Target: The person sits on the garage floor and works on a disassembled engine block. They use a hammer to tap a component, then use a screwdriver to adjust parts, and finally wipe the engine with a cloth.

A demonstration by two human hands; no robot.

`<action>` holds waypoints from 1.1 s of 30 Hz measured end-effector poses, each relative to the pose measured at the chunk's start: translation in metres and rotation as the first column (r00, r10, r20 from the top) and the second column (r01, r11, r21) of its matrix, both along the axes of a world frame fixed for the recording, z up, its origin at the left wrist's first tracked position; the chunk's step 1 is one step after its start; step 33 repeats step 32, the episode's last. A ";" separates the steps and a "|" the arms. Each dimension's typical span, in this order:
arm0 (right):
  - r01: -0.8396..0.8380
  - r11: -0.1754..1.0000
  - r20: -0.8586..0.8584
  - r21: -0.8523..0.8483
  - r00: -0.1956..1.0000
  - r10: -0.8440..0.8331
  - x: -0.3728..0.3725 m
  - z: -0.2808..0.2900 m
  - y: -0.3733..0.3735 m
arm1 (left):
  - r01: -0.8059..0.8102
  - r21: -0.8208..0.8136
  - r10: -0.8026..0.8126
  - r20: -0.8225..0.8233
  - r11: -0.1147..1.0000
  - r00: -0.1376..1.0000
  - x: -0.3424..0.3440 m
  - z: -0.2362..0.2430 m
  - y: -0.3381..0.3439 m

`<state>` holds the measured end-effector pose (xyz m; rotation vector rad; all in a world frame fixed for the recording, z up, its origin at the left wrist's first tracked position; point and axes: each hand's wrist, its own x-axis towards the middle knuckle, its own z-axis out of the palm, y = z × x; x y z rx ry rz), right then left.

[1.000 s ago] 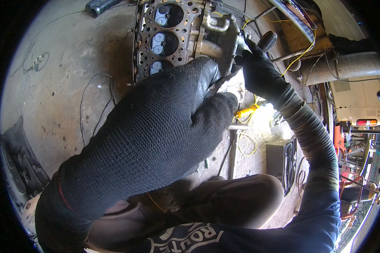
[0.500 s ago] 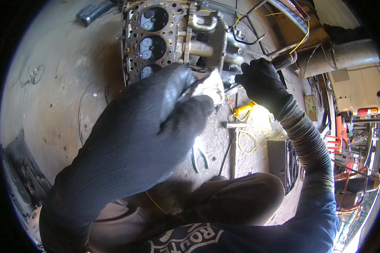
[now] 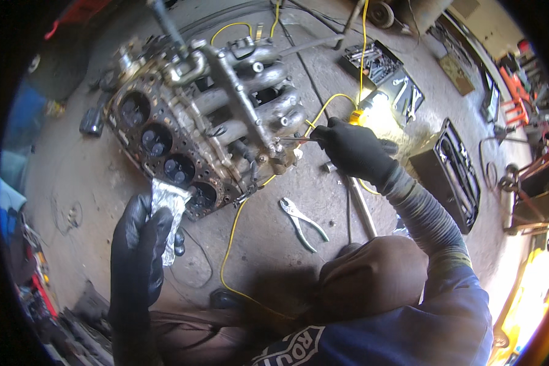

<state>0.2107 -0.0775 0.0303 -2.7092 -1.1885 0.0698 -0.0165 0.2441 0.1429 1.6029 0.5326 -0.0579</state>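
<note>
In a black glove, my left hand (image 3: pixel 139 247) is closed round a crumpled silver foil packet (image 3: pixel 168 219). It is at the near edge of an engine block (image 3: pixel 158 125) with several open cylinders, and the packet's top overlaps that edge. My right hand (image 3: pixel 355 149), also gloved in black, makes a fist around a thin metal rod-like tool (image 3: pixel 296 139); its handle is hidden in the fingers. The rod's tip reaches the end of the silver intake manifold (image 3: pixel 241 100) on the engine's right side. Whether the tip touches the metal I cannot tell.
Pliers (image 3: pixel 302 222) lie on the concrete floor below the engine. A lit work lamp (image 3: pixel 372 116) with a yellow cord shines beyond my right hand. Farther right are an open tool case (image 3: pixel 378 64) and a black toolbox (image 3: pixel 448 174). A metal bar (image 3: pixel 363 210) lies near my knee.
My left hand has drawn back from the manifold toward the lower left, with the foil packet in it. The right hand remains near the manifold's end. The view has shifted and turned.
</note>
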 end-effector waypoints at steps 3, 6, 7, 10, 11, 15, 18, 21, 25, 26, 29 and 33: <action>0.130 0.985 -0.123 0.113 0.986 -0.116 -0.013 -0.022 -0.012 | 0.001 0.085 0.000 -0.011 0.996 1.000 0.005 -0.010 0.001; 0.161 0.958 -0.171 0.236 0.978 -0.122 -0.027 -0.042 -0.020 | 0.095 0.326 -0.083 -0.049 0.941 0.995 0.010 -0.011 0.001; 0.188 0.951 -0.205 0.246 0.969 -0.139 -0.031 -0.049 -0.021 | 0.077 0.354 -0.063 -0.051 0.932 0.997 0.010 -0.012 0.001; 0.255 0.922 -0.282 0.292 0.944 -0.172 -0.046 -0.066 -0.018 | 0.031 0.427 -0.019 -0.032 0.904 0.999 0.009 -0.022 0.002; 0.265 0.900 -0.279 0.345 0.945 -0.172 -0.050 -0.070 -0.017 | -0.010 0.380 0.019 -0.019 0.925 1.000 0.009 -0.024 0.003; 0.299 0.866 -0.273 0.401 0.941 -0.199 -0.059 -0.084 -0.011 | -0.066 0.324 0.064 0.018 0.944 0.998 0.007 -0.032 0.007; 0.324 0.857 -0.265 0.402 0.936 -0.230 -0.063 -0.091 -0.007 | -0.102 0.445 0.080 0.068 0.890 0.994 0.007 -0.044 0.009; 0.336 0.842 -0.255 0.422 0.935 -0.245 -0.066 -0.095 -0.007 | -0.086 0.490 0.058 0.070 0.867 0.996 0.003 -0.044 0.011; 0.333 0.812 -0.259 0.479 0.938 -0.232 -0.069 -0.101 -0.003 | -0.035 0.430 0.031 0.014 0.902 0.999 0.002 -0.038 0.015; 0.332 0.811 -0.264 0.481 0.937 -0.227 -0.070 -0.101 -0.003 | -0.065 0.402 0.070 0.001 0.913 0.998 0.002 -0.037 0.015; 0.324 0.817 -0.259 0.476 0.940 -0.222 -0.072 -0.102 -0.002 | -0.069 0.341 0.080 -0.018 0.937 0.997 0.002 -0.036 0.016; 0.301 0.861 -0.234 0.409 0.947 -0.220 -0.070 -0.101 -0.005 | -0.053 0.295 0.060 -0.016 0.954 0.998 0.000 -0.035 0.018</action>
